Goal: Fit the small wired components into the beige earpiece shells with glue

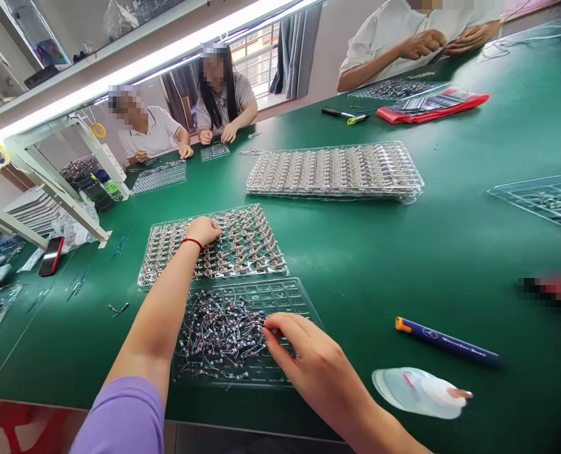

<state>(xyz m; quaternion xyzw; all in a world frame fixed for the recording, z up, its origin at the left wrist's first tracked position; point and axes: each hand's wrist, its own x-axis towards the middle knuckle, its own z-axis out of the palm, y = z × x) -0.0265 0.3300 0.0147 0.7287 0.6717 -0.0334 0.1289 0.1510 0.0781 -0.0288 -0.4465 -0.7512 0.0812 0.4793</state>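
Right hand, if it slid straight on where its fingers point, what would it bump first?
Probably the heap of little wired parts in the clear tray. The right hand points left, its fingertips at the heap's edge.

We see a wide green table (pixel 450 252). Nearest us lies a clear tray of loose wired parts (pixel 303 297), and just beyond it a tray of parts in rows (pixel 144 277). Farther off sits a stack of filled trays (pixel 413 188). A blue pen (pixel 445 340) and a white plastic piece (pixel 417 392) lie near right, and a red phone (pixel 50 255) lies at the left.
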